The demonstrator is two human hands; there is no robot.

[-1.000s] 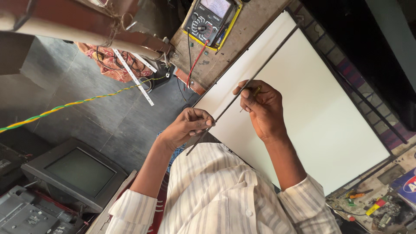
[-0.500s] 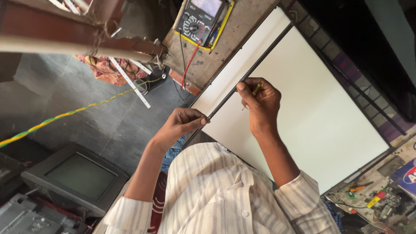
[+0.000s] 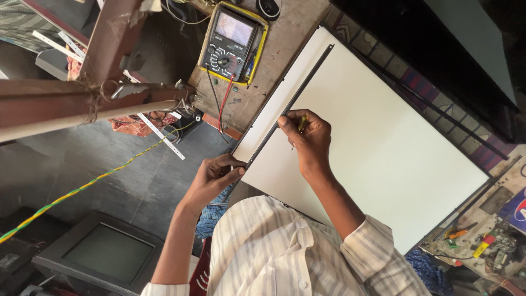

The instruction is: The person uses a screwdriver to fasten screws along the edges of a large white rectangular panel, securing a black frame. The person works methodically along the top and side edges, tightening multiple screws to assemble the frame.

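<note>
- Cluttered workbench [image 3: 285, 38] of worn wood is carrying a large white panel [image 3: 383, 142], with grey flooring showing beside it.
- Nearest, a striped shirt sleeve [image 3: 378, 257] is filling the bottom of the head view, and an old grey monitor [image 3: 101, 255] is sitting on the floor at lower left.
- Left hand [image 3: 211, 178] is pinching the near end of a thin dark strip [image 3: 290, 104] at the panel's corner, fingers curled closed around it.
- Right hand [image 3: 307, 137] is gripping a small yellow-handled screwdriver [image 3: 301, 125], fingers wrapped shut, its tip pointing down near the strip.
- That strip is lying along the panel's long edge, running away toward the far corner.
- Judging by this, an edge strip is being worked loose or seated; the next move would call for keeping the tip steady at the seam while the other hand is holding the strip aligned.
- Farther off, a yellow-cased analog multimeter [image 3: 233, 41] is resting on the bench with red and black leads trailing.
- Beyond, rusty metal bars [image 3: 82, 104] and a yellow-green twisted wire [image 3: 82, 189] are crossing the floor area.
</note>
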